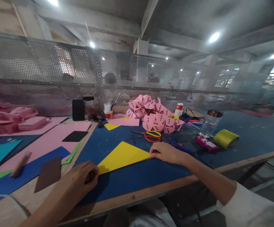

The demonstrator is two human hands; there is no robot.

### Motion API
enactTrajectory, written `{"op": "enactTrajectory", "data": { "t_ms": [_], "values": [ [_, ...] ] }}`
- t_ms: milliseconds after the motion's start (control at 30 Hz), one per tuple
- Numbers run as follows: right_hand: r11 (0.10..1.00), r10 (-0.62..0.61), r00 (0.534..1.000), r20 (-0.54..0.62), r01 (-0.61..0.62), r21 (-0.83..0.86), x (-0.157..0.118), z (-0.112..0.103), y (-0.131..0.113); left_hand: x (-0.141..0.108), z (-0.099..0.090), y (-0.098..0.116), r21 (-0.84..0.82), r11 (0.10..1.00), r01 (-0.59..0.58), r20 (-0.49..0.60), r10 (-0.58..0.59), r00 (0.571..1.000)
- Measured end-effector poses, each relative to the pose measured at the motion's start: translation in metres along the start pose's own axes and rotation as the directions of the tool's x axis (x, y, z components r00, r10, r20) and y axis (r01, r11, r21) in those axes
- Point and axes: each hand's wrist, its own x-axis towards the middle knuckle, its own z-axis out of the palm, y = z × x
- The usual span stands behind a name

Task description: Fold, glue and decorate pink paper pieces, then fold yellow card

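- Overall, the worktop (pixel 125 186) presents a blue surface, bordered in front by a pale wooden strip (pixel 151 191) that rises obliquely toward the right.
- Near margin: a band of open blue surface separates the yellow sheet (pixel 122 157) from this strip, between the left forearm (pixel 59 192) and the right forearm (pixel 203 171).
- Left margin: room is limited by layered paper, namely a pink sheet (pixel 42 146), a blue sheet (pixel 30 171) and a brown sheet (pixel 49 173), the last near the left forearm.
- Far margin: two pairs of scissors (pixel 154 136), yellow-handled and red-handled, lie together just beyond the right grip (pixel 166 153). Behind them, a heap of pink folded pieces (pixel 153 115) with dark dots stands before a perforated metal screen (pixel 127 69).
- Right margin: a dark blue tool (pixel 179 146) lies just beyond the right grip, partly hidden. Farther right, a magenta device (pixel 206 143), a glass jar (pixel 210 124) and a yellow-green roll (pixel 226 139) stand close together.
- Yellow sheet: on the blue surface, one corner directed away from the person, spanning the gap between both hands.
- Right grip: thumb and fingers pressed together, pinching the right tip of the sheet.
- Left grip (pixel 86 176): fingers curled at the sheet's left corner; whether they pinch the paper cannot be told.
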Motion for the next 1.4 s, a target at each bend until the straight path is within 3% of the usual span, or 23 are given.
{"op": "enactTrajectory", "data": {
  "t_ms": [200, 400, 567, 700, 967, 1100, 1233, 1400],
  "values": [
    [1.0, 0.018, 0.999, 0.03, -0.019, 0.011, 0.001, -0.004, -0.002, 0.007, -0.008, 0.015, -0.027, 0.995, -0.094, 0.009, 0.094, 0.996],
    [1.0, 0.017, 0.999, 0.037, -0.018, 0.011, 0.004, -0.001, 0.002, 0.035, -0.001, 0.034, -0.139, 0.971, -0.193, 0.024, 0.198, 0.98],
    [1.0, 0.018, 0.999, 0.043, -0.018, 0.012, 0.003, -0.002, 0.004, 0.048, 0.006, 0.034, -0.189, 0.953, -0.237, 0.043, 0.249, 0.968],
    [1.0, 0.012, 0.998, 0.062, -0.011, -0.006, 0.008, -0.015, -0.002, 0.048, 0.01, 0.031, -0.205, 0.949, -0.241, 0.03, 0.252, 0.967],
    [0.986, 0.096, 0.983, -0.159, -0.116, -0.121, 0.045, -0.034, -0.003, 0.049, 0.012, 0.032, -0.241, 0.95, -0.199, 0.054, 0.218, 0.974],
    [0.998, 0.023, 0.997, -0.07, -0.027, -0.05, 0.047, -0.017, -0.023, 0.05, 0.01, 0.035, -0.241, 0.952, -0.186, 0.056, 0.205, 0.977],
    [0.972, -0.188, 0.981, 0.045, 0.18, 0.151, 0.044, 0.014, -0.053, 0.051, 0.007, 0.04, -0.254, 0.96, -0.122, 0.081, 0.147, 0.986],
    [0.976, -0.155, 0.988, 0.019, 0.15, 0.155, 0.054, 0.04, -0.068, 0.051, 0.008, 0.044, -0.256, 0.967, -0.017, 0.107, 0.046, 0.993]
  ]
}}
